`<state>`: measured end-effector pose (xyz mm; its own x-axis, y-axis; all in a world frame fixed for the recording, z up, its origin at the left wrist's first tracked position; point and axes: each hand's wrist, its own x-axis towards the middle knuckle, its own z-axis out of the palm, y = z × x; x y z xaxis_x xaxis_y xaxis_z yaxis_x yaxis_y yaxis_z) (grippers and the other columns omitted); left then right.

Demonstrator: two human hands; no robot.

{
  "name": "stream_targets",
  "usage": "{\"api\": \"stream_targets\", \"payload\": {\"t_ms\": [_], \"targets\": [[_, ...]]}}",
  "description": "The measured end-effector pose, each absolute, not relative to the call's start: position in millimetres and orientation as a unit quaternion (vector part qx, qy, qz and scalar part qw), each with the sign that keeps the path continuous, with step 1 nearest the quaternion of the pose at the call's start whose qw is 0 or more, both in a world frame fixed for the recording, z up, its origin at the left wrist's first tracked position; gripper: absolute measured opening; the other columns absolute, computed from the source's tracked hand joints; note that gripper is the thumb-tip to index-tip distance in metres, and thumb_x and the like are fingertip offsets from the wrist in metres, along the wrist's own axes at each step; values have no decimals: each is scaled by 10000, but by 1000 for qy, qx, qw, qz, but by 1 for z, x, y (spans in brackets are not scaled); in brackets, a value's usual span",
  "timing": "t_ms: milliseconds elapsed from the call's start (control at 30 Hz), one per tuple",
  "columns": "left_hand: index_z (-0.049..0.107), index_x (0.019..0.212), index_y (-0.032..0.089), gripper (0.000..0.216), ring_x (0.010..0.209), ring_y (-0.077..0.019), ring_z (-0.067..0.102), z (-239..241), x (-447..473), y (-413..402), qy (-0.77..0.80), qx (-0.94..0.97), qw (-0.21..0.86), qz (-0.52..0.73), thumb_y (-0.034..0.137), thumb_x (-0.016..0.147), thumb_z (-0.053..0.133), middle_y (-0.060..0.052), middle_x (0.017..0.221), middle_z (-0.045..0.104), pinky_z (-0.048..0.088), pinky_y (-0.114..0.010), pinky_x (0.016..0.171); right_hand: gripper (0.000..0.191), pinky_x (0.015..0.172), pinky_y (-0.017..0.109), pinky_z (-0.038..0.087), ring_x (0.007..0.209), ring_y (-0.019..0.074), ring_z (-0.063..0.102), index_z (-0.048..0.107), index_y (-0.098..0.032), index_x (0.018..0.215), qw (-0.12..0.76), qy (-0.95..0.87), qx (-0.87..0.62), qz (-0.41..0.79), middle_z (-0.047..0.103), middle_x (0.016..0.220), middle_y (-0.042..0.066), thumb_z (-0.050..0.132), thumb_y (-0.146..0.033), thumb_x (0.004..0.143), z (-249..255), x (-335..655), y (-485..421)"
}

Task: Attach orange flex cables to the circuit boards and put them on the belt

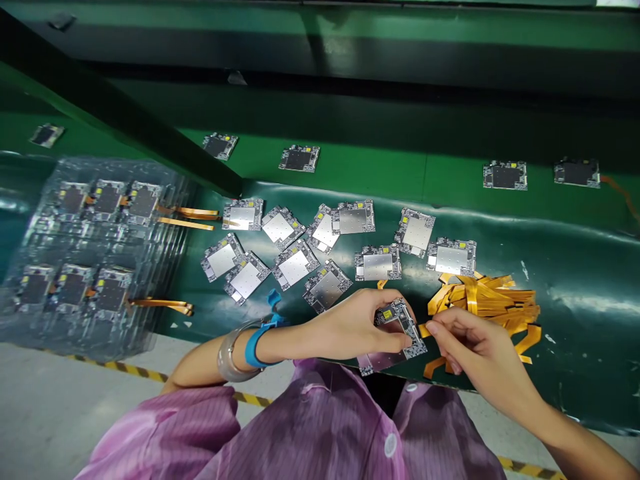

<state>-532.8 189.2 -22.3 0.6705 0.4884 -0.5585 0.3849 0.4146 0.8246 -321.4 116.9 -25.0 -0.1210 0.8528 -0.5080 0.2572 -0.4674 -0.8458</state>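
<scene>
My left hand (357,323) grips a circuit board (390,360) with a silver shield plate, thumb on its upper face near the right edge. My right hand (470,340) pinches the end of an orange flex ribbon cable (424,331) at that board's right edge. Whether the cable sits in the connector, I cannot tell. Just behind my right hand lies a pile of orange flex cables (485,300). Several loose boards with silver plates, among them one board (379,263), lie beyond my left hand on the green mat (575,293).
At the left, a stack of clear plastic trays (50,247) holds several boards with orange cables sticking out. More boards, such as one (299,159), lie on a green strip (390,160) at the back. A dark green post (125,100) slants across the upper left.
</scene>
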Motion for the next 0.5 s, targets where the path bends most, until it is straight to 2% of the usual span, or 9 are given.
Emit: {"api": "stream_targets", "payload": {"t_ms": [167,300,500], "targets": [[669,948,171,184,808,-164,615,-22,-533,189,399,546,736,41,267,795,707,-21,904,681,502,-279,737,317,420,187,422,457,88,441,650,-190,794,243,-455,-614,598,498,555,-39,595,-483,900,-26,-321,116],[668,955,175,178,834,-166,620,-22,-532,189,392,552,735,44,259,801,699,-23,932,687,505,-281,760,289,490,209,426,533,104,466,648,-199,794,233,-493,-608,578,522,615,-27,591,-454,919,-27,-317,116],[659,950,182,169,805,-161,615,-21,-533,189,397,558,728,23,265,808,692,-10,896,677,501,-280,741,282,567,243,408,635,124,503,666,-212,879,152,-511,-576,620,574,719,-14,574,-469,949,-30,-311,118]]}}
